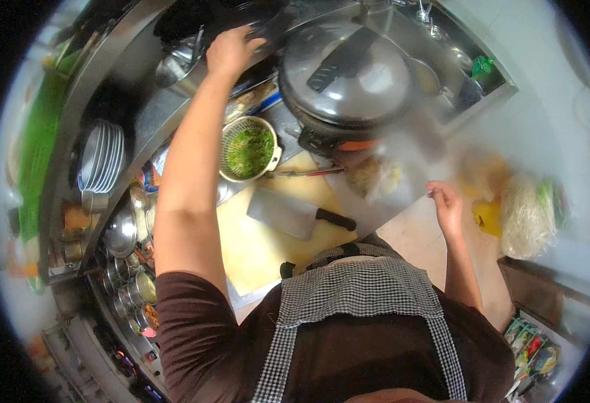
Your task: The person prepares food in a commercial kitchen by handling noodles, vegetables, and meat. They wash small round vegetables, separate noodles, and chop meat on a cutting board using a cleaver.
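Observation:
My left hand (233, 50) reaches to a dark shelf area at the top, left of a large lidded pot; its fingers are bent, and whether they hold something there is unclear. My right hand (445, 204) is raised at the right beside the counter, fingers curled together, with no object visible in it. Between my arms a cleaver (286, 213) with a black handle lies flat on a yellowish cutting board (244, 252). Beyond the board, a white plastic colander (275, 157) holds chopped green herbs (249, 153). The pot's glass lid (348, 75) has a black handle.
Stacked white plates (102, 158) stand on the left shelf, above several metal containers (144, 289) of food. A metal pot (176, 68) sits near my left hand. A sink (469, 65) is at the upper right. Bagged noodles (529, 216) lie at the right.

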`<act>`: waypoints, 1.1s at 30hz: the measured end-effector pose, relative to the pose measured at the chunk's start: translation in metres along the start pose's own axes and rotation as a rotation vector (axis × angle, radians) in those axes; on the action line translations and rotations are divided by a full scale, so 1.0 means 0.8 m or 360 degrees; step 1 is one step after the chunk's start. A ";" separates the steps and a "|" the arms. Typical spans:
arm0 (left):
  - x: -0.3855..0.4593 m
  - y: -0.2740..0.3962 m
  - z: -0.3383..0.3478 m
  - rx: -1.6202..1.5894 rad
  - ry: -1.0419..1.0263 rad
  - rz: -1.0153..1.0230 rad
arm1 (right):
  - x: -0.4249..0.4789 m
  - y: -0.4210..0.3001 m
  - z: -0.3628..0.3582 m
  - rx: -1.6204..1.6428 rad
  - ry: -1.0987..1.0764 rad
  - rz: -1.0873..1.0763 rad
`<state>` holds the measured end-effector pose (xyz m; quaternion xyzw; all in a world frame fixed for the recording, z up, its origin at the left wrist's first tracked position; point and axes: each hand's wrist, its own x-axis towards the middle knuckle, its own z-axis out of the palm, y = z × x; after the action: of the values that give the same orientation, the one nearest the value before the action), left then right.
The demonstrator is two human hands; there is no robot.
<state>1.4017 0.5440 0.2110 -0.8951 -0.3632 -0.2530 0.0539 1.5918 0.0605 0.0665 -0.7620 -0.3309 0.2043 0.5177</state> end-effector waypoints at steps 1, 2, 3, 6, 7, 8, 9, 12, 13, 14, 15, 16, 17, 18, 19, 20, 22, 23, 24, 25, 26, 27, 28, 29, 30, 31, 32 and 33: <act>0.007 -0.004 0.006 0.0081 -0.0026 0.0047 | 0.013 0.010 -0.009 0.0061 -0.0013 -0.0004; 0.013 -0.005 0.014 0.0140 -0.0017 -0.0012 | 0.027 0.020 -0.021 0.0083 -0.0007 0.0033; 0.015 -0.006 0.019 0.0199 -0.0011 -0.0078 | 0.041 0.028 -0.034 0.0101 -0.0008 0.0072; 0.024 -0.005 0.034 0.0243 0.0128 -0.0063 | 0.084 0.046 -0.062 0.0106 -0.0040 0.0122; 0.028 0.011 0.032 0.0265 0.0106 -0.0121 | 0.099 0.050 -0.069 0.0095 -0.0044 0.0124; 0.032 0.028 0.035 0.0261 0.0219 0.0019 | 0.113 0.052 -0.073 0.0122 -0.0051 0.0110; 0.036 0.050 0.039 0.0254 0.0333 0.0161 | 0.126 0.053 -0.076 0.0148 -0.0054 0.0094; 0.007 0.163 0.031 -0.0464 -0.0065 0.0041 | 0.169 0.050 -0.074 0.0282 -0.0113 0.0129; -0.006 0.186 0.031 -0.0534 -0.0229 -0.0022 | 0.182 0.045 -0.069 0.0338 -0.0147 0.0154; -0.014 0.203 0.028 -0.0380 -0.0402 -0.0012 | 0.194 0.032 -0.063 0.0405 -0.0187 0.0180; -0.021 0.213 0.026 -0.0217 -0.0574 -0.0002 | 0.205 0.014 -0.053 0.0481 -0.0230 0.0204; -0.022 0.217 0.031 -0.0149 -0.0586 -0.0037 | 0.217 0.000 -0.045 0.0554 -0.0251 0.0227; -0.025 0.217 0.027 -0.0166 -0.0471 -0.0042 | 0.227 -0.006 -0.037 0.0574 -0.0326 0.0238; -0.029 0.213 0.014 -0.0183 -0.0351 -0.0045 | 0.237 -0.011 -0.030 0.0594 -0.0399 0.0245; -0.038 0.206 -0.001 -0.0199 -0.0236 -0.0055 | 0.243 -0.016 -0.023 0.0612 -0.0478 0.0258; -0.050 0.191 -0.024 -0.0247 -0.0097 -0.0055 | 0.244 -0.030 -0.014 0.0655 -0.0524 0.0185; -0.063 0.182 -0.060 -0.0545 0.0070 -0.0250 | 0.251 -0.046 -0.009 0.0701 -0.0483 0.0071; -0.078 0.184 -0.083 -0.0739 0.0097 -0.0491 | 0.256 -0.050 -0.005 0.0724 -0.0459 0.0023; -0.101 0.176 -0.098 -0.0709 0.0140 -0.0659 | 0.260 -0.049 0.001 0.0735 -0.0421 -0.0012; -0.131 0.165 -0.110 -0.0672 0.0191 -0.0836 | 0.264 -0.047 0.006 0.0742 -0.0394 -0.0050; -0.163 0.155 -0.119 -0.0444 0.0177 -0.0895 | 0.271 -0.047 0.010 0.0671 -0.0391 -0.0097; -0.197 0.150 -0.124 -0.0210 0.0157 -0.0946 | 0.277 -0.043 0.013 0.0606 -0.0388 -0.0141; -0.235 0.140 -0.117 -0.0173 0.0170 -0.0932 | 0.280 -0.042 0.012 0.0525 -0.0369 -0.0193; -0.273 0.137 -0.113 -0.0112 0.0185 -0.0932 | 0.283 -0.043 0.012 0.0567 -0.0402 -0.0054; -0.300 0.145 -0.105 0.0007 0.0173 -0.0932 | 0.287 -0.044 0.010 0.0595 -0.0419 0.0078; -0.322 0.156 -0.097 0.0127 0.0158 -0.0924 | 0.291 -0.046 0.007 0.0624 -0.0429 0.0212; -0.343 0.166 -0.088 0.0134 0.0136 -0.0964 | 0.293 -0.050 0.002 0.0618 -0.0452 0.0173; -0.364 0.177 -0.080 0.0148 0.0110 -0.1012 | 0.295 -0.055 0.002 0.0598 -0.0466 0.0207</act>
<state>1.2941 0.2415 0.1354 -0.7242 -0.6338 -0.2706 0.0252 1.7422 0.2412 0.1140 -0.6344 -0.3090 0.4034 0.5825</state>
